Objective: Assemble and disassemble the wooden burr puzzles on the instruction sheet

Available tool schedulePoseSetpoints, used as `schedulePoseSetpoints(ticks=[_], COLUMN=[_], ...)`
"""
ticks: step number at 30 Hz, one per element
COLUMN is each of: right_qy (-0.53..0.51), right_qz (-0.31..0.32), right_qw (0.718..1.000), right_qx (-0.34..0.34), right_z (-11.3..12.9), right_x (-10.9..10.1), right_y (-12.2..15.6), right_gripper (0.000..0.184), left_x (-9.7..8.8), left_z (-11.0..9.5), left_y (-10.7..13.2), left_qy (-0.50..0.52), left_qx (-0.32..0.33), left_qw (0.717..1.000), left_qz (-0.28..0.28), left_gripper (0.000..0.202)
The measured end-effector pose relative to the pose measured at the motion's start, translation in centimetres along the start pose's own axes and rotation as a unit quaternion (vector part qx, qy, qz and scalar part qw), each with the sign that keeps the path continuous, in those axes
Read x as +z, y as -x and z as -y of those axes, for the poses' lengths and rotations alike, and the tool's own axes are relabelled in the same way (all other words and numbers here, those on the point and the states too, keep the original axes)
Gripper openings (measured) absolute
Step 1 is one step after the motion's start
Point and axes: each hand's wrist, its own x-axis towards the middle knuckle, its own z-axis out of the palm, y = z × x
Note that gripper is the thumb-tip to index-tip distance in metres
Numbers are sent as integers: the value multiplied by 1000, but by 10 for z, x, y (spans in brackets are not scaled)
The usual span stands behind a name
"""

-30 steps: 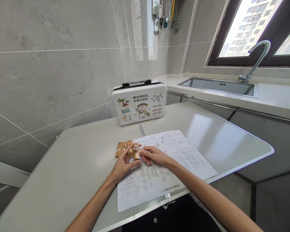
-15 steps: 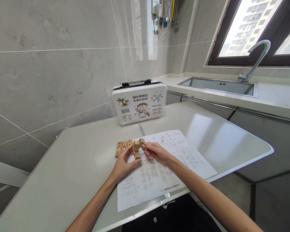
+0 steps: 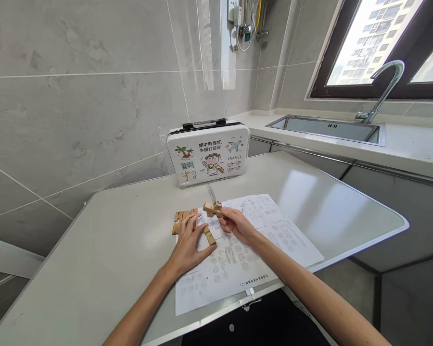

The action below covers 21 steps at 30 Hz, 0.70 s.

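My right hand (image 3: 237, 225) pinches a small cluster of interlocked wooden puzzle pieces (image 3: 211, 209) above the printed sheet (image 3: 238, 283). Lower and to the left, a single notched wooden puzzle piece (image 3: 210, 236) is held between the thumb and forefinger of my left hand (image 3: 188, 242), apart from the cluster. Several notched wooden pieces (image 3: 178, 222) lie side by side at the sheet's left edge, just beyond my left fingers, which partly hide them. Small line drawings cover the sheet, some of them under my hands.
A white cartoon-printed case (image 3: 209, 156) with a black handle stands at the back of the white folding table (image 3: 111, 250), near the tiled wall. On the right are a counter with a sink (image 3: 328, 129), a curved tap (image 3: 391, 79) and a window.
My left hand has drawn down and away from the cluster with the single notched piece. My right hand has hardly moved; the cluster now shows at a different angle, slightly higher.
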Motion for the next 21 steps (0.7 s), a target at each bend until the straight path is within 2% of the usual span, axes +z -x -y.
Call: schedulePoseSetpoints(ticks=[3,5,10,15,18,21], right_qy=[16,26,60,108,119,133], right_qz=[1,4,41,95,105,89], right_qw=[1000,1000,997,989,987,987], right_qx=[2,2,16,32,30,20], right_z=[-1,-2,-4,-4,-2,0], right_x=[0,-1,1,4,6,9], right_y=[0,0,2,5,6,7], right_gripper=[40,40,42,45,46,45], left_x=[1,1,-3,-7,-10,-11], left_z=[0,-1,-3,-6,-9,-11], left_y=[0,-1,-4,-7,-7,-8], left_qy=[11,25,74,91,102,102], left_qx=[-16,-36,-71,-57,-42,-56], left_qw=[1000,999,989,990,989,988], left_qz=[-5,-27,-103,-95,-96,-103], left_gripper=[65,64,41,17,15,14])
